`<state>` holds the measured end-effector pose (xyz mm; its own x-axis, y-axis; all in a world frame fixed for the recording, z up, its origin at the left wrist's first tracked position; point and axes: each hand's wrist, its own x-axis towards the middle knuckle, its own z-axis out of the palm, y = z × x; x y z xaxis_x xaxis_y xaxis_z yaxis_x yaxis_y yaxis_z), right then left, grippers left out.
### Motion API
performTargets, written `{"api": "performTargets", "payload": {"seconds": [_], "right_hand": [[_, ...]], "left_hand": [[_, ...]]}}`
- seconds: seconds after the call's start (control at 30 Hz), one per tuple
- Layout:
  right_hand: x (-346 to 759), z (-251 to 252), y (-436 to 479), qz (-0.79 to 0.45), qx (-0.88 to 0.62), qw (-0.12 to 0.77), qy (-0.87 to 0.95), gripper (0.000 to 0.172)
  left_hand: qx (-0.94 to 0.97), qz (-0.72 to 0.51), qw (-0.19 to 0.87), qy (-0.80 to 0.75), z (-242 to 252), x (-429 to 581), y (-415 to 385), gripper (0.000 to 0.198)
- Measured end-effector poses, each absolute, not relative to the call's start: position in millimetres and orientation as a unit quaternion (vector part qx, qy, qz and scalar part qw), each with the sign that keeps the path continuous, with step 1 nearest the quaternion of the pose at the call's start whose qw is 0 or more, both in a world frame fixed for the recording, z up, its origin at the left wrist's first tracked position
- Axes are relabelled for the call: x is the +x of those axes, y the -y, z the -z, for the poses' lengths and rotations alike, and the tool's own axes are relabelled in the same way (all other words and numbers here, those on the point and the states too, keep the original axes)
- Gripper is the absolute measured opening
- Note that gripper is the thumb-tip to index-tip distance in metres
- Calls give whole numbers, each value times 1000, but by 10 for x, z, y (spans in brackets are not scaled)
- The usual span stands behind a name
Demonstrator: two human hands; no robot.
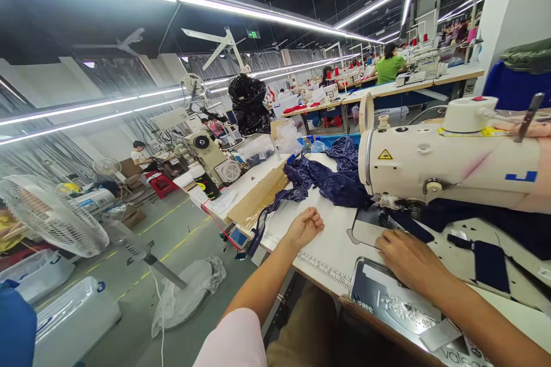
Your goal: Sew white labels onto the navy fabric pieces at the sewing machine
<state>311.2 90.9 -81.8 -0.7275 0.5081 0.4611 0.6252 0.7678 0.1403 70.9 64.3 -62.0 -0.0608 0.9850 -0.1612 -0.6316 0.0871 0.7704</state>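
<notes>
My left hand (306, 227) is curled into a loose fist above the white sewing table, just in front of a heap of navy fabric (314, 175); nothing shows in it. Below the needle area of the white sewing machine (430, 166), my right hand (407, 252) rests by the metal needle plate (365, 228). Its fingers are bent and pressed together, and whatever lies under the fingertips is hidden. Navy strips (413, 225) lie beyond that hand on the machine bed. A metal tray (365, 292) holding small clear pieces sits under my right wrist.
A printed ruler (322, 266) runs along the table's front edge. Brown cardboard (258, 198) and a black-and-yellow spray can (205, 182) lie to the left. A standing fan (55, 218) and clear plastic bins (77, 315) occupy the floor. People sit at machines farther off.
</notes>
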Motion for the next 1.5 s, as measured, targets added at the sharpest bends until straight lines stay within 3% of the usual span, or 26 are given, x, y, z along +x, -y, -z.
{"api": "performTargets", "payload": {"seconds": [0.53, 0.7, 0.77, 0.87, 0.93, 1.0, 1.2, 1.5], "right_hand": [[3112, 1096, -1052, 179, -268, 275, 906, 29], [3144, 1128, -1139, 187, -216, 296, 912, 29], [3136, 1108, -1138, 193, -220, 302, 907, 28], [3091, 1080, -1108, 208, -235, 301, 900, 27], [3045, 1075, -1088, 223, -252, 296, 894, 28], [2996, 1075, -1073, 237, -267, 289, 888, 30], [2884, 994, -1017, 254, -283, 222, 898, 34], [2837, 938, -1007, 230, -306, 188, 904, 31]], "left_hand": [[367, -633, 537, -420, 697, 823, -573, 33], [416, -606, 510, -447, 661, 829, -494, 28], [493, -569, 436, -492, 583, 745, -375, 22], [613, -520, 184, -565, 440, 426, -148, 10], [604, -509, 20, -613, 372, 109, -14, 12], [577, -460, -72, -671, 350, -220, 84, 22], [622, -257, 31, -739, 444, -648, 175, 50], [732, -274, 152, -605, 434, -18, -255, 54]]}}
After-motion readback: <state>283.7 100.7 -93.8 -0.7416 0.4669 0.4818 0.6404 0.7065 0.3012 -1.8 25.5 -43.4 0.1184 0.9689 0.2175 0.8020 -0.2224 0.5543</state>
